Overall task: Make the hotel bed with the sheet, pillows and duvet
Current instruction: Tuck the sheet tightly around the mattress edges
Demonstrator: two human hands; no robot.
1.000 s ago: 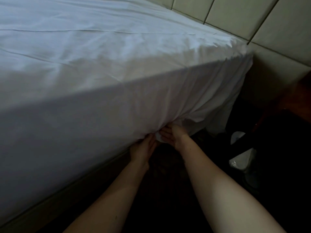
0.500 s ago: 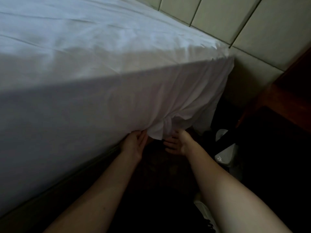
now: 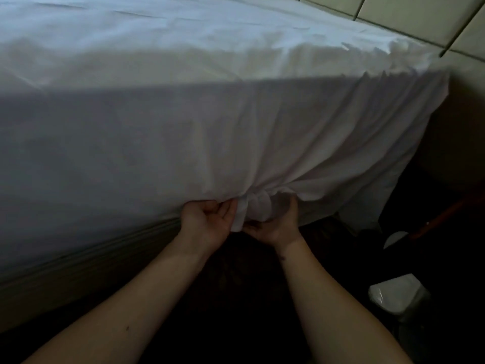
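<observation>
Plain white fabric sheet (image 3: 236, 127) covers the mattress top and hangs down the near side. On top it is fairly flat, with long shallow creases. It turns grey in the shadow below the edge. Toward the head-end corner the drape gathers into diagonal folds, all running down to one bunched knot of cloth (image 3: 256, 206) at the lower hem.

My left hand (image 3: 207, 222) is palm up just under the hem, fingers curled, pinching the loose fold at the left of the bunch. My right hand (image 3: 275, 224) cups the bunch from below, thumb up on its right side, fingers wrapped behind the cloth and mostly hidden. The two hands nearly touch.

Beige ribbed bed base (image 3: 78, 269) shows below the hem. Cream padded headboard panels (image 3: 409, 19) upper right. Small bin with a clear liner (image 3: 399, 295) on the dark floor, lower right.
</observation>
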